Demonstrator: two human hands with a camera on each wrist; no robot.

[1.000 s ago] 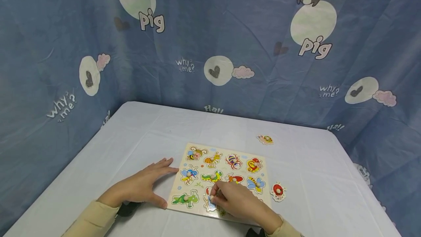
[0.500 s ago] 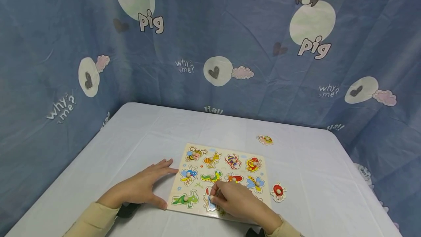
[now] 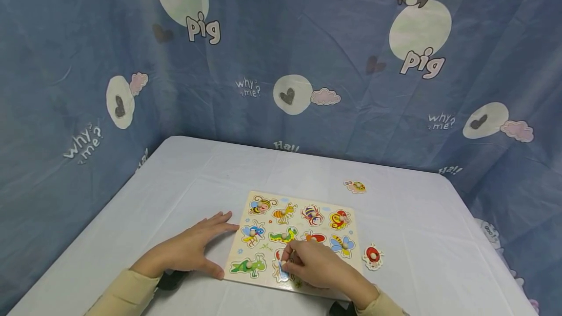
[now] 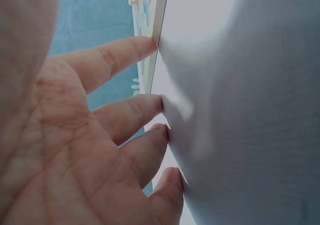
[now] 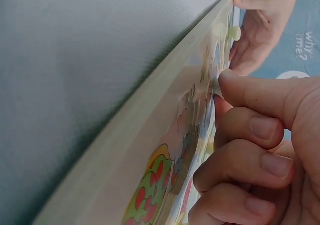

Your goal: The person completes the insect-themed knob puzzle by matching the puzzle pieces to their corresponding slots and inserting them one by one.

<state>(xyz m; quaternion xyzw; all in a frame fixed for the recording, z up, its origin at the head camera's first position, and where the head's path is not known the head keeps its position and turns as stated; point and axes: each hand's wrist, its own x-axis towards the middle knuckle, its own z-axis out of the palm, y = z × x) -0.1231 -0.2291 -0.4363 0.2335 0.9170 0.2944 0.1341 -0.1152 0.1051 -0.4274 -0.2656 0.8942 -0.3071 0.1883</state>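
Observation:
A wooden peg puzzle board (image 3: 259,282) with insect pieces lies on the table. My right hand (image 3: 319,265) pinches the small knob of a blue-and-red insect piece (image 3: 279,274) between thumb and forefinger, in the front row, second from left. That piece sits at the board's surface; whether it lies fully flush I cannot tell. The hand hides the front right part of the board. My left hand (image 3: 189,246) spreads at the left side, with thumb and forefinger touching the board's edge. In the left wrist view its fingers (image 4: 127,117) are extended, fingertips down by the table.
A red ladybug piece (image 3: 373,256) lies loose on the white cloth (image 3: 421,238), just right of the board. Farther back is a loose snail piece (image 3: 355,187). A blue patterned curtain (image 3: 246,52) hangs behind and beside the table.
Both hands and the board stay almost the same; the right thumb and forefinger keep hold of the knob. Only the head view shifts slightly.

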